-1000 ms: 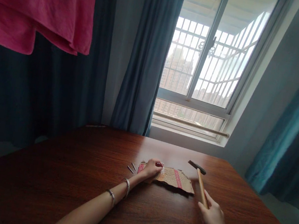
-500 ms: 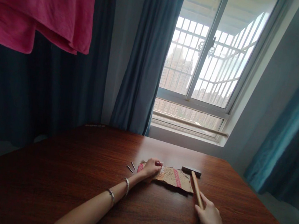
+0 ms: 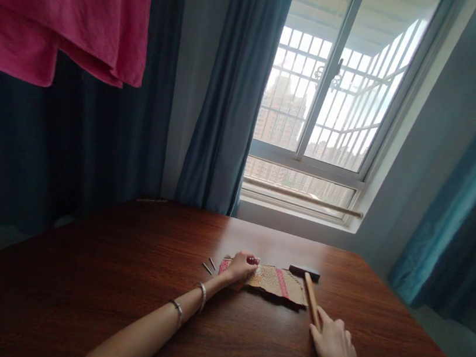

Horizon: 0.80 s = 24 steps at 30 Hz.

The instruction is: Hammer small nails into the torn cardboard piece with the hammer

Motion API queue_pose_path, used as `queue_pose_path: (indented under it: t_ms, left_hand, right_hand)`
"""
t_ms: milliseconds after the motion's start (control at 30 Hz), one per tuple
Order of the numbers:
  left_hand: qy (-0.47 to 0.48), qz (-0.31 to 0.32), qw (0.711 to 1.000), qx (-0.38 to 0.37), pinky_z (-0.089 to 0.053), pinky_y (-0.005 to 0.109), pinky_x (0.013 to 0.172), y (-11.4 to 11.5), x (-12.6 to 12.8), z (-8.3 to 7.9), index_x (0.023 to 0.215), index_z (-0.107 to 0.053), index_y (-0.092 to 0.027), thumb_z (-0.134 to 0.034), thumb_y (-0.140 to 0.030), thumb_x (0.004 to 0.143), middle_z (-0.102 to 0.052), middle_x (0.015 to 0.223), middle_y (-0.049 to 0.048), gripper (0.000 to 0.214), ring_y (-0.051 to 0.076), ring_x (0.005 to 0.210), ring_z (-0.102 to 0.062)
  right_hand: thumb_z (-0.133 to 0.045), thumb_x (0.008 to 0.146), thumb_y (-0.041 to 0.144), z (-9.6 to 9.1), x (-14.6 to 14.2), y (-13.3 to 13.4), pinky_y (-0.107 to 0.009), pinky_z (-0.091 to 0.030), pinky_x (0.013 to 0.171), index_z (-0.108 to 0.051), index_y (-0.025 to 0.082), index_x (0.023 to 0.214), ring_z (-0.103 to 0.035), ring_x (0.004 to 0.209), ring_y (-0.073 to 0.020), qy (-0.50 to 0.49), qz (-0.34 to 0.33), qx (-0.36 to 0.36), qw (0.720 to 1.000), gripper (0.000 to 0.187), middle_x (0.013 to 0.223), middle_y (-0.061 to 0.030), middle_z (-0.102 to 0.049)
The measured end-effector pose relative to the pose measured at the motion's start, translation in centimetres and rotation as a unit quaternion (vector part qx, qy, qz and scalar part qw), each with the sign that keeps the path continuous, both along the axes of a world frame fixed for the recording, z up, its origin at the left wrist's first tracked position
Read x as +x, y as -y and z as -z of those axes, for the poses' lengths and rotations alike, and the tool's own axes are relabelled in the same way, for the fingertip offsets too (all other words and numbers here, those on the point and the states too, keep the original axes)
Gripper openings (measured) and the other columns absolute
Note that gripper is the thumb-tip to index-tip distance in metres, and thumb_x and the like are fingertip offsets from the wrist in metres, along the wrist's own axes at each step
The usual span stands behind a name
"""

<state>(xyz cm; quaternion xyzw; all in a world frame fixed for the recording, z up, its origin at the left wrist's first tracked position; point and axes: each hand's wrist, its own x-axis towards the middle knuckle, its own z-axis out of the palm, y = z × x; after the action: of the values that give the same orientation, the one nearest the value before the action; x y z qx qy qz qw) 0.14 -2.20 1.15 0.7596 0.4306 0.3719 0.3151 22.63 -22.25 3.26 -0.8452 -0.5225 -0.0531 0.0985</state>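
Note:
A torn piece of brown cardboard (image 3: 270,280), marked with pink bands and many small dark dots, lies flat on the wooden table. On its left part rests my left hand (image 3: 241,266), fingers bent and pinched together; whatever they hold is too small and hidden to make out. My right hand (image 3: 335,341) grips the lower end of the wooden handle of a hammer (image 3: 312,298). The dark hammer head is just beyond the cardboard's right end. Two thin metal rods (image 3: 210,265) lie left of the cardboard.
The brown table (image 3: 117,280) stretches out on all sides. Behind it are a barred window (image 3: 320,95) and a blue curtain (image 3: 225,111). A pink cloth (image 3: 88,15) hangs at the upper left. Another curtain (image 3: 453,220) hangs at the right.
My right hand has shifted slightly around the handle end, with the hammer head almost in the same place. The left hand, cardboard and rods look unmoved.

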Motion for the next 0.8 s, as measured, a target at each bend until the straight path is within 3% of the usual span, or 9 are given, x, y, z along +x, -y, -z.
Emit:
queue_pose_path:
  t_ms: [100, 267, 367, 500, 633, 733, 800]
  left_hand:
    - [0.0, -0.002, 1.0, -0.003, -0.044, 0.023, 0.065, 0.1, 0.0, -0.2, 0.077, -0.07, -0.012, -0.061, -0.02, 0.064, -0.069, 0.076, 0.0047, 0.017, 0.016, 0.071, -0.061]
    - [0.006, 0.019, 1.0, 0.002, -0.044, 0.023, 0.064, -1.0, -0.2, 0.8, 0.08, -0.069, -0.011, -0.063, -0.025, 0.065, -0.068, 0.075, 0.0047, 0.022, 0.016, 0.07, -0.061]
    - [0.021, 0.036, 0.999, -0.01, -0.045, 0.024, 0.066, -1.7, -0.4, 1.6, 0.086, -0.068, -0.012, -0.066, -0.029, 0.064, -0.068, 0.079, 0.005, 0.028, 0.016, 0.073, -0.061]
    - [0.073, 0.087, 0.992, -0.057, -0.047, 0.027, 0.073, -2.4, -0.8, 1.7, 0.106, -0.062, -0.01, -0.071, -0.027, 0.058, -0.067, 0.091, 0.0082, 0.051, 0.018, 0.084, -0.061]
    - [0.1, 0.146, 0.976, -0.13, -0.048, 0.027, 0.073, -2.8, -1.9, -0.7, 0.121, -0.052, -0.013, -0.066, -0.016, 0.058, -0.065, 0.1, 0.0097, 0.064, 0.018, 0.09, -0.06]
    - [0.063, 0.154, 0.975, -0.148, -0.049, 0.026, 0.071, -3.2, -4.0, -4.1, 0.105, -0.063, -0.012, -0.06, -0.017, 0.062, -0.067, 0.095, 0.0105, 0.044, 0.018, 0.086, -0.061]
    - [-0.046, 0.125, 0.976, -0.171, -0.049, 0.027, 0.059, -3.4, -6.0, -6.1, 0.085, -0.069, -0.011, -0.058, -0.023, 0.063, -0.068, 0.08, 0.0097, 0.027, 0.019, 0.071, -0.063]
  right_hand:
    - [-0.043, 0.083, 0.027, -1.5, -1.5, -1.0, -0.037, -0.044, 0.071, -0.053, 0.022, 0.125, -0.058, 0.087, -0.029, 0.049, -0.027, 0.048, 0.997, 0.043, 0.099, -0.0158, -0.058]
    - [-0.04, 0.085, 0.02, -3.6, -4.5, -5.3, -0.032, -0.039, 0.085, -0.061, 0.021, 0.114, -0.053, 0.099, -0.0246, 0.03, -0.183, 0.083, 0.979, 0.036, 0.11, -0.0136, -0.057]
    - [-0.037, 0.087, 0.017, -3.5, -5.8, -8.5, -0.028, -0.039, 0.081, -0.065, 0.019, 0.105, -0.055, 0.095, -0.0207, 0.01, -0.226, 0.059, 0.972, 0.034, 0.102, -0.0113, -0.06]
    - [-0.036, 0.086, 0.013, -2.0, -6.6, -11.3, -0.024, -0.041, 0.073, -0.066, 0.015, 0.095, -0.056, 0.095, -0.0186, -0.004, -0.238, 0.041, 0.97, 0.031, 0.098, -0.0112, -0.06]
    - [-0.039, 0.084, 0.011, -0.6, -6.7, -11.9, -0.025, -0.04, 0.076, -0.066, 0.014, 0.086, -0.055, 0.094, -0.0193, 0.027, -0.237, 0.043, 0.97, 0.027, 0.095, -0.0114, -0.061]
    - [-0.041, 0.083, 0.011, -0.1, -6.5, -11.6, -0.025, -0.04, 0.075, -0.065, 0.015, 0.087, -0.055, 0.093, -0.0187, 0.035, -0.24, 0.06, 0.968, 0.025, 0.095, -0.0105, -0.06]
    - [-0.04, 0.083, 0.011, 0.2, -6.4, -11.4, -0.025, -0.04, 0.075, -0.064, 0.016, 0.089, -0.055, 0.093, -0.0185, 0.036, -0.246, 0.072, 0.966, 0.025, 0.095, -0.0098, -0.059]
